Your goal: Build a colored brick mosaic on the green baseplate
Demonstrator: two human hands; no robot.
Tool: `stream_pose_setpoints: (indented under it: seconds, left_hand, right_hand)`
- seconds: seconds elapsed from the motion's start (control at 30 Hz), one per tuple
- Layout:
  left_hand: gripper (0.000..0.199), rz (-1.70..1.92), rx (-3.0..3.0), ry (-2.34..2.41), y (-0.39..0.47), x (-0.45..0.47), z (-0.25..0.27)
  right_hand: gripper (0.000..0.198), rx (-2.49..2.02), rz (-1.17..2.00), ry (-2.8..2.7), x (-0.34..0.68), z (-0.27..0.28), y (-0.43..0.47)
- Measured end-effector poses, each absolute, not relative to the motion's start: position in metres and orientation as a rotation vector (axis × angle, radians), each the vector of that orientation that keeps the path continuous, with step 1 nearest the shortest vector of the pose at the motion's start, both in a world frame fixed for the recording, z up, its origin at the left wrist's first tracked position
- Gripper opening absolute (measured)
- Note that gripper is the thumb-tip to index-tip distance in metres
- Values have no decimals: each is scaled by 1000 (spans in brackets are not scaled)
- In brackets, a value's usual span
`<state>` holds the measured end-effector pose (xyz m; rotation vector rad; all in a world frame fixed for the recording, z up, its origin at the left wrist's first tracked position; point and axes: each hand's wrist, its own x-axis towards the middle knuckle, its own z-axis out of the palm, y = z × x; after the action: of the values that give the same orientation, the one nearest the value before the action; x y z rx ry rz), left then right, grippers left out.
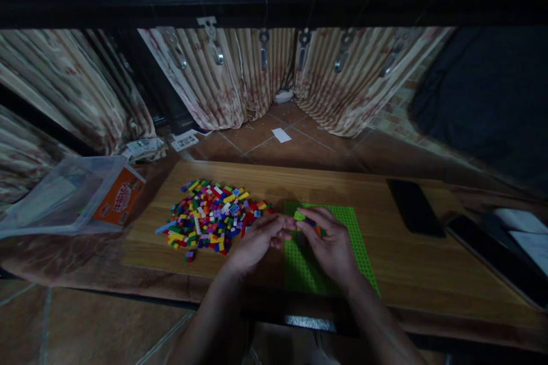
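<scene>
The right hand (331,239) grips a small cluster (299,216), seemingly joined bricks, over the plate (359,239); the left hand (263,238) curls beside it, contents unclear. The pile (209,214) lies loose on the bench (411,274).

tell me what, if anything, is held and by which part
The right hand holds a small multicoloured brick cluster, apparently by its sides; whether the left hand holds anything cannot be told.

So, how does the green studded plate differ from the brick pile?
The green studded plate is one flat sheet; the brick pile is many loose pieces. The plate is plain green, while the pile mixes red, yellow, blue, white and more. The right hand partly hides the plate; the pile lies left of it. Both rest on the wooden board.
</scene>
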<state>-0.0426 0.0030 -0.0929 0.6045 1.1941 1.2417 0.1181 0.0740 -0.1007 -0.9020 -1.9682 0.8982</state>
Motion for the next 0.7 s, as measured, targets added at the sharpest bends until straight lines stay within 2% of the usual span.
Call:
stream_pose_setpoints:
  seconds: [0.1,0.2,0.3,0.43,0.7]
  left_hand:
    - [37,1269,686,1389,7,-49,-99]
    - [30,1258,772,1570,12,-50,-106]
    - [22,1233,894,1656,17,-45,-110]
    - [22,1244,1008,1682,22,-33,-113]
    - [23,1223,1145,1712,31,-24,-122]
  right_hand:
    - [31,-1095,846,-1910,141,-103,94]
    - [38,-1246,805,-1898,156,-107,107]
    - [28,-1255,747,-2039,156,-110,109]
    - [16,-1146,666,-2233,144,-114,104]
    - [14,-1052,543,-2370,125,-119,105]
